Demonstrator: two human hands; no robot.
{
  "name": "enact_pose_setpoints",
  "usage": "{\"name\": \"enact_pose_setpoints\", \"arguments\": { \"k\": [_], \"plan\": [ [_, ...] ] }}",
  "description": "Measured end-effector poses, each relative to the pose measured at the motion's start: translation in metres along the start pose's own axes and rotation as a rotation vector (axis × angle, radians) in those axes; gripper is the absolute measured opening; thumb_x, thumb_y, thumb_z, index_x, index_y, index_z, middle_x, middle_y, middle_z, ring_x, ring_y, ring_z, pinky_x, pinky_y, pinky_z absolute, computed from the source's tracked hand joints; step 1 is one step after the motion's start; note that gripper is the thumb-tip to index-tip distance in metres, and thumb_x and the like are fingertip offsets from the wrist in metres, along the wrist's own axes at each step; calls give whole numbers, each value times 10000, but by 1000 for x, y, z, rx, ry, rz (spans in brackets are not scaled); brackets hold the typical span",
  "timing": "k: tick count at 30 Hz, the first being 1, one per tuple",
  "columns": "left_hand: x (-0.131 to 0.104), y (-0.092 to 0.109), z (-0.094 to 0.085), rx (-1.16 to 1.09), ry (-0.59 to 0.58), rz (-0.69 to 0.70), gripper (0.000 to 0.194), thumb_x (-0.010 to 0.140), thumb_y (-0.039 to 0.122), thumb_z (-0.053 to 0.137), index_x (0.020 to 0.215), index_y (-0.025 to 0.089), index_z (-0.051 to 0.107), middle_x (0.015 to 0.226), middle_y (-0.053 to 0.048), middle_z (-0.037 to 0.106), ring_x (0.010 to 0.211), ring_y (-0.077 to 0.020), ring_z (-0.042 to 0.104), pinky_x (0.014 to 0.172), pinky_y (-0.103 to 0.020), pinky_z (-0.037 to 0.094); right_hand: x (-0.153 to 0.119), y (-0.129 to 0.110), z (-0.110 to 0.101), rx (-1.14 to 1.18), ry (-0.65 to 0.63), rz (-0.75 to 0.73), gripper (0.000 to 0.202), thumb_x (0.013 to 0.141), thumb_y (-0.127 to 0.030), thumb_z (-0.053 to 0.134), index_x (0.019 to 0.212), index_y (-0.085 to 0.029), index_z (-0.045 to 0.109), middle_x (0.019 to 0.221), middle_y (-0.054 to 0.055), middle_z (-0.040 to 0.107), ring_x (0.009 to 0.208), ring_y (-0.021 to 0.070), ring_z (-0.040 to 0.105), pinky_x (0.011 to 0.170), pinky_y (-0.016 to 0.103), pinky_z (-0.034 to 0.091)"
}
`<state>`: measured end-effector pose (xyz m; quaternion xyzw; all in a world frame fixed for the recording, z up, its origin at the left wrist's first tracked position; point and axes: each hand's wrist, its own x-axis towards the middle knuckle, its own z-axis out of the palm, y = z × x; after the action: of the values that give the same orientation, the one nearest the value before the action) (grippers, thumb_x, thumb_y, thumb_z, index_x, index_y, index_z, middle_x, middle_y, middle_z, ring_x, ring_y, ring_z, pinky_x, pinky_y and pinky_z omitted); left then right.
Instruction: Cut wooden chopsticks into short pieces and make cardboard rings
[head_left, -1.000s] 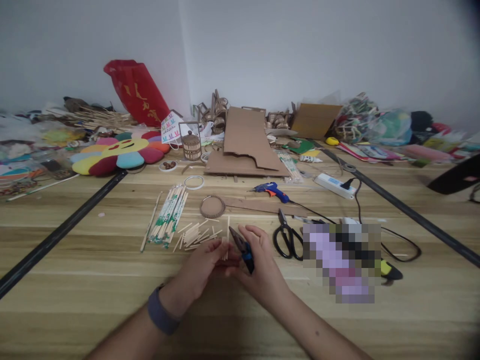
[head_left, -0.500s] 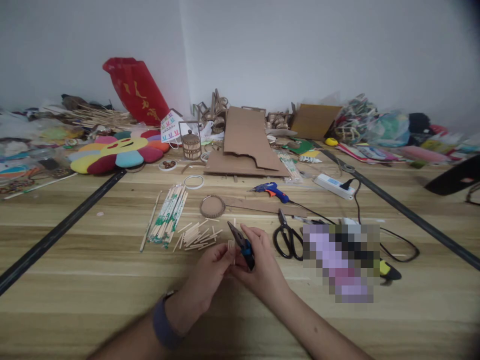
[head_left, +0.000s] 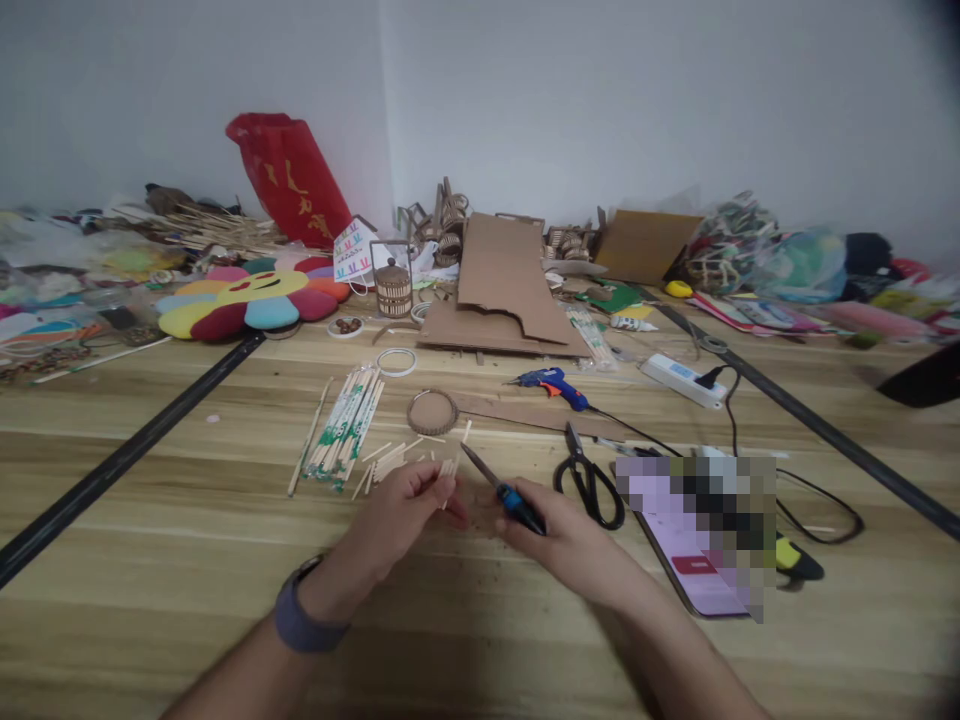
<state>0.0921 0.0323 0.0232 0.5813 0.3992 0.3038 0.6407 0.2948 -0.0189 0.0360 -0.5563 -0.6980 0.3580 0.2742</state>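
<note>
Short wooden sticks (head_left: 448,470) are pinched between closed fingertips of the left hand (head_left: 429,492); pliers (head_left: 511,500), just right of them, are gripped in the curled right hand (head_left: 551,520).

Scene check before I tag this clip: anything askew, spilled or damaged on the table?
Upper cardboard sheet: its lower edge is ragged, as if torn, unlike its straight sides. Short sticks lie jumbled near the left hand, unlike the neatly lined-up wrapped sticks. No spill visible.
</note>
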Motion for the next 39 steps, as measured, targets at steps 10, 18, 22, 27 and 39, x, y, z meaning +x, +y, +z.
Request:
{"name": "enact_pose_setpoints", "arguments": {
  "k": [10, 18, 22, 27, 39],
  "plan": [
    [-3, 2, -1, 30, -28, -7, 336, 823, 522, 597, 799, 188, 582, 697, -4, 699, 680, -191, 675, 679, -302, 515, -4, -5, -19, -26, -202, 136, 84, 796, -234, 511, 830, -186, 572, 804, 4, 562, 777, 174, 515, 708, 262, 405],
    [-7, 4, 9, 48, -150, -7, 328, 845, 492, 561, 804, 170, 606, 678, -9, 673, 644, -161, 644, 653, -282, 508, -4, -9, -14, 10, -261, 106, 127, 755, -230, 482, 832, -179, 570, 765, -5, 521, 737, 165, 476, 667, 268, 370],
    [-7, 2, 11, 51, -182, -4, 329, 853, 479, 551, 817, 158, 614, 670, -14, 661, 633, -158, 635, 635, -280, 499, -5, -6, -11, 13, -261, 88, 122, 750, -238, 471, 813, -185, 561, 746, -10, 511, 719, 160, 466, 649, 266, 359],
    [-7, 0, 11, 119, -210, 9, 312, 889, 437, 514, 845, 152, 634, 686, -28, 678, 658, -167, 643, 653, -285, 491, -5, -6, -9, 26, -266, 97, 122, 743, -242, 477, 819, -185, 554, 759, -5, 521, 730, 164, 474, 663, 268, 361],
    [-7, 1, 11, 178, -216, 11, 303, 883, 413, 494, 778, 166, 635, 654, -17, 670, 636, -161, 624, 637, -271, 471, -4, -6, -8, 63, -273, 96, 98, 725, -200, 468, 788, -189, 542, 739, -16, 499, 718, 154, 459, 653, 251, 351]
  ]
}}
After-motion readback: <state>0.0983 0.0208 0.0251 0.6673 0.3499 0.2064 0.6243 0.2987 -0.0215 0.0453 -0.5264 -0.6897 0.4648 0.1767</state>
